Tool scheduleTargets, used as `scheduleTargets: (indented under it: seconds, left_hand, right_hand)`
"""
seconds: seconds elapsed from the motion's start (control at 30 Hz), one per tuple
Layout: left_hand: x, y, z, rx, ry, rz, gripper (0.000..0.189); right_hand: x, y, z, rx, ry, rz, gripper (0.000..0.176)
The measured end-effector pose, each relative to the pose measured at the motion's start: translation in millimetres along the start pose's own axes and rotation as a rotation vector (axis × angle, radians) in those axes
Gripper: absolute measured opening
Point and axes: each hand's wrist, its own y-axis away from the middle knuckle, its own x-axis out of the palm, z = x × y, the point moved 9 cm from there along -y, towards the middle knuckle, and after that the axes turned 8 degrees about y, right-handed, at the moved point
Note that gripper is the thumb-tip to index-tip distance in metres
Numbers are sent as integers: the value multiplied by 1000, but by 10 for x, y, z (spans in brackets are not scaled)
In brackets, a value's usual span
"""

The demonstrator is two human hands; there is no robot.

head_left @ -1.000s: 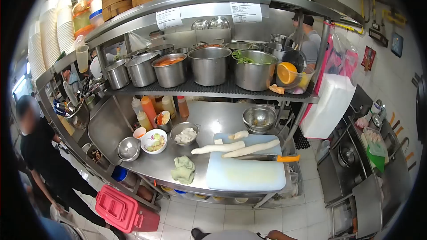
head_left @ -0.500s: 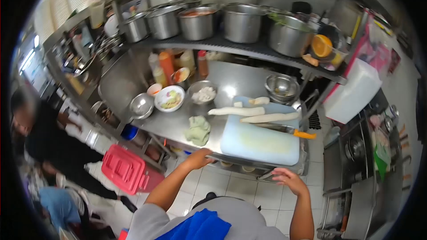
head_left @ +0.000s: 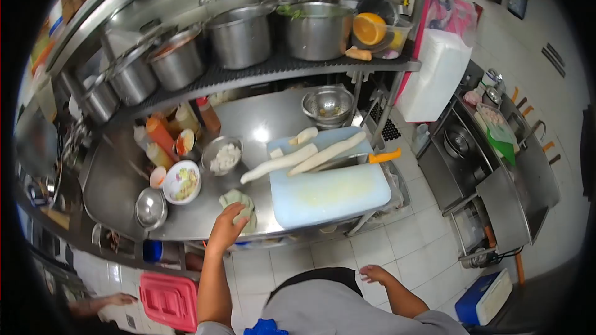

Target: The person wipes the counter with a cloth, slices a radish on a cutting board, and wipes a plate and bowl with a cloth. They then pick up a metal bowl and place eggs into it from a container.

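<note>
On the left of the worktop [head_left: 257,118], a small metal bowl [head_left: 151,208], a white bowl [head_left: 167,191] of cut pieces and a metal bowl [head_left: 217,144] of white cubes are grouped, probably so that they sit within reach but off the board. The left arm stretches up from the bottom of the frame, and the left hand [head_left: 227,226] comes over the crumpled green cloth [head_left: 234,197] near the front edge; its fingers are moderately spread, thumb apart, though whether they press the cloth I cannot tell. Further right, 2 long white pieces [head_left: 279,164] [head_left: 335,152] lie across the far part of the cutting board [head_left: 329,195], perhaps to leave its near part for cutting. The knife [head_left: 385,156] lies behind that part, its orange handle pointing right, which seems handy for that side. At lower right, the right hand [head_left: 374,274] hangs near the body, elbow bent, fingers slightly parted, with nothing visible in them.
</note>
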Motion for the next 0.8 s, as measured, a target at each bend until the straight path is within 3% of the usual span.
scheduleTargets:
  seconds: [0.2,0.27,0.47,0.57,0.67,0.73,0.8]
  left_hand:
    - [-106,-476,-77,52,-60,34,35]
    - [105,-518,31,104,-141,38,36]
    - [1150,-355,19,-62,59,177,38]
    - [1507,-402,-92,-123,82,162,36]
    - [1661,-454,-151,-219,164,109,34]
    - [1579,-419,-218,-276,218,-78,33]
    - [1500,-341,-303,-318,213,-179,33]
  right_hand:
    - [23,384,388,-73,142,86,25]
    - [-178,423,607,-157,134,55,25]
    - [-1001,491,1297,-299,-50,81,40]
    - [-1761,1103,2118,-463,-214,83,42]
    - [-2795,1205,2804,-697,-403,21,40]
    - [-3840,698,3371,-971,-788,82,39]
    - [-4449,-96,3696,-1112,-1020,163,42]
